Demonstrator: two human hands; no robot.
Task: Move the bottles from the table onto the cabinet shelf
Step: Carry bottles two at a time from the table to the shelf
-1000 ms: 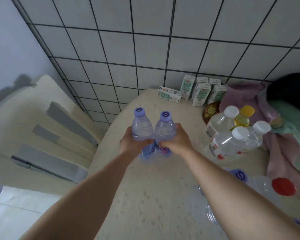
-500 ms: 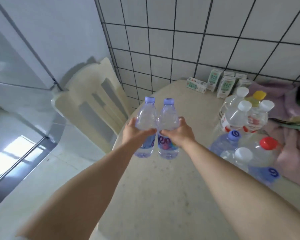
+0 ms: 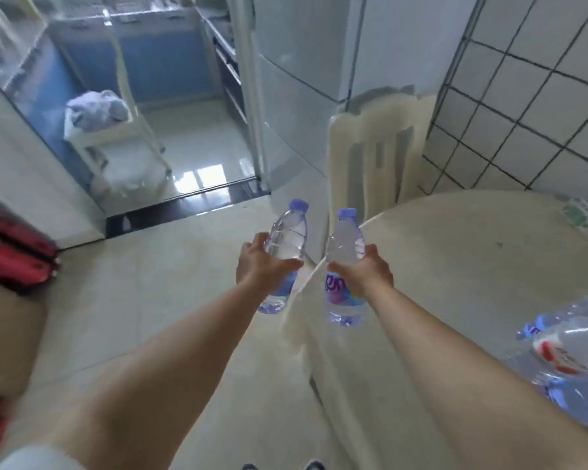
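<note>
Both hands grip upright bottles: the left hand (image 3: 258,262) holds one (image 3: 286,237) beyond the worktop (image 3: 455,266) edge, the right hand (image 3: 367,268) another (image 3: 345,262) above it; no cabinet shelf visible.

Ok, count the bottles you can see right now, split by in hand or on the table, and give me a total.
Bottles in hand: 2, one in the left hand at and one in the right hand at
Bottles on the table: at least 2, blurred at the right edge
Total: at least 4
</note>
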